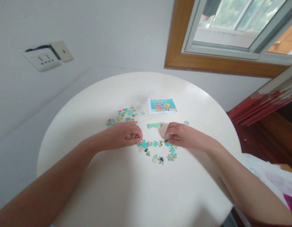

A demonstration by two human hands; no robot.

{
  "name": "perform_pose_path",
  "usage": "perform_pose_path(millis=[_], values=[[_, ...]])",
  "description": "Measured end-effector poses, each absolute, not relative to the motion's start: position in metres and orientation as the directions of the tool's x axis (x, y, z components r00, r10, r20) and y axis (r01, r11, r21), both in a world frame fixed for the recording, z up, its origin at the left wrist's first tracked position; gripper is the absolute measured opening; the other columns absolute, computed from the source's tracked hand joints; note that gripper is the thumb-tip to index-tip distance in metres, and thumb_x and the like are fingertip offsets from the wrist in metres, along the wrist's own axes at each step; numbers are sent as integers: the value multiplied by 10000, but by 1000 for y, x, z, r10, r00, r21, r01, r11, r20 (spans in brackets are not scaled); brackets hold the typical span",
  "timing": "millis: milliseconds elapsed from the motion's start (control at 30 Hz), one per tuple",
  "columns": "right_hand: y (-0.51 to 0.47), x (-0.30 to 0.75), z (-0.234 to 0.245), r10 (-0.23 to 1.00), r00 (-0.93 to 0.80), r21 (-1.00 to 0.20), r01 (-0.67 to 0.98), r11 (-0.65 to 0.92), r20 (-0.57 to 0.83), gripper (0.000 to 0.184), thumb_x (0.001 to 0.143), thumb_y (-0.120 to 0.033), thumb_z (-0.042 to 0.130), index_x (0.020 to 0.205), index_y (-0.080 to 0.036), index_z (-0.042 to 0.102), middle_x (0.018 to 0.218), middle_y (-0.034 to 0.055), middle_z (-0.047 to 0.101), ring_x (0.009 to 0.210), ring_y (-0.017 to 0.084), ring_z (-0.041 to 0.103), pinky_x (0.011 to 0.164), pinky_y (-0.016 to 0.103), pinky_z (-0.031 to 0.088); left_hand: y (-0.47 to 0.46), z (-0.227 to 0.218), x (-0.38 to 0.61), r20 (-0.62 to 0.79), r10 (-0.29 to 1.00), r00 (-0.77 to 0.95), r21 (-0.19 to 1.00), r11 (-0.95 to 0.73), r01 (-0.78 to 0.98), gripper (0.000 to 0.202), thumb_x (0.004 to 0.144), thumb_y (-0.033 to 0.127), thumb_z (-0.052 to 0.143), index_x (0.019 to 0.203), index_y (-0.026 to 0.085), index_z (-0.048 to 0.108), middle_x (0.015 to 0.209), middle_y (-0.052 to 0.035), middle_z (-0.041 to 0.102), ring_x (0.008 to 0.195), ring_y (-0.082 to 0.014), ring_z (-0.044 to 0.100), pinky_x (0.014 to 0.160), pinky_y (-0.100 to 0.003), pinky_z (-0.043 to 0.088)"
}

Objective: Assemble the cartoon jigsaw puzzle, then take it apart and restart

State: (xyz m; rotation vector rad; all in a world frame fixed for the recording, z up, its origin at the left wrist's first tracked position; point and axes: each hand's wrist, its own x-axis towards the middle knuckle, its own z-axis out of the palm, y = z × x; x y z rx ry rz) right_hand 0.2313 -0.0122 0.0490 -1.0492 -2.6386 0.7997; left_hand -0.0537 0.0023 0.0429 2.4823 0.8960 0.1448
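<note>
My left hand (130, 135) is closed in a pinch, its fingertips at a teal jigsaw puzzle piece (144, 144) on the left of a loose group. Opposite it, my right hand (176, 135) pinches a dark teal puzzle piece (166, 141), mostly hidden by the fingers. Between the hands lie single puzzle pieces (156, 143). Closer to me are a pale piece (155, 159) and a black-and-white one (161, 160). A joined teal strip (154, 125) with yellow lettering rests just beyond the hands.
A cartoon picture sheet (162, 106) lies farther back on the round white table (136, 195). A pile of mixed puzzle pieces (127, 113) spreads behind my left hand. One stray teal piece (187, 122) sits beyond my right wrist. Wall and window (228, 28) border the far side.
</note>
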Motion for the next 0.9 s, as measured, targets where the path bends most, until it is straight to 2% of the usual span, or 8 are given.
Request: perform_pose_path(millis=[100,200,367,467,700,900], values=[[-12,231,49,682,-731,-545,575,611,-7,208,795,-15,572,893,-154,692,910,52,614,751,121,590,676,235,452,1,43,-51,-92,628,773,464,-659,592,227,924,319,494,847,189,664,750,0,599,715,-131,541,761,-261,388],[-15,225,47,666,-742,-538,532,654,76,216,836,-42,538,937,-155,692,911,60,624,772,130,590,703,248,464,-1,43,-49,-94,625,775,451,-667,593,230,921,310,489,815,185,649,730,4,591,701,-132,532,720,-256,377],[-24,206,41,566,-798,-503,408,762,209,203,896,-123,526,1018,-154,686,949,87,641,911,171,593,817,295,473,-1,41,-49,-100,620,778,414,-685,599,225,900,288,494,731,174,589,692,10,559,651,-129,498,627,-253,336],[-27,200,36,557,-805,-458,425,781,202,207,911,-168,532,1053,-158,683,978,90,640,923,180,589,832,313,461,-1,41,-51,-100,615,782,399,-696,597,251,904,282,475,687,171,539,674,14,544,638,-125,487,635,-254,337],[-29,196,28,632,-759,-366,550,751,155,226,906,-297,588,1083,-195,685,992,80,628,928,198,579,845,342,417,-1,39,-54,-55,602,797,399,-718,570,249,878,251,492,640,178,478,638,20,506,615,-126,459,592,-260,311],[-28,194,25,632,-758,-373,547,750,159,171,896,-255,591,1017,-199,700,972,67,622,911,185,576,838,323,408,0,37,-55,-74,610,789,404,-705,583,260,891,274,492,654,174,529,650,13,533,639,-133,483,610,-260,313]])
